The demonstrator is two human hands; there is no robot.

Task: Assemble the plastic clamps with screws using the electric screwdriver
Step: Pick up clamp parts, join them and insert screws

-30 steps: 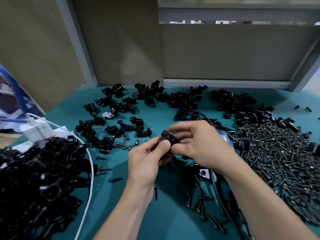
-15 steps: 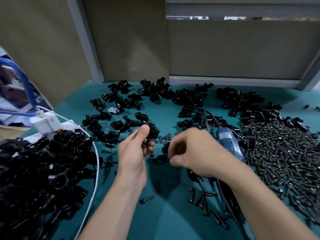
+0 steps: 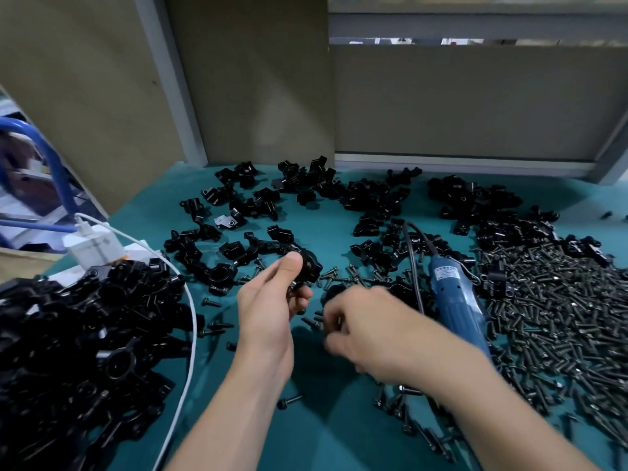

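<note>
Left hand: my left hand [image 3: 268, 311] is up off the worktop [image 3: 326, 436], with thumb and fingers pinching one black clamp [image 3: 310, 267].
Right hand: my right hand [image 3: 370, 334] is low and knuckles-up, fingers curled down at the worktop. It's blurred, so I can't tell if anything is between the fingertips.
Screws: a few loose screws [image 3: 311, 322] lie between the two hands, just beside the right fingertips and below the clamp. The big screw heap [image 3: 560, 317] is well off to the right.
Screwdriver: the blue screwdriver [image 3: 453, 300] lies flat, just right of the right hand. Its long axis runs away from me, cable end far, and the near end is hidden under my right forearm.
Key relation: the right hand is the nearer one to both the screws and the tool. The clamp sits up and to the left of those fingertips, close by.
Next, my call: get a screw into the clamp's hole, then swing right for the screwdriver and grip along its body.
Watch: the clamp's hole isn't visible from here, so I can't judge how well a screw would line up.
</note>
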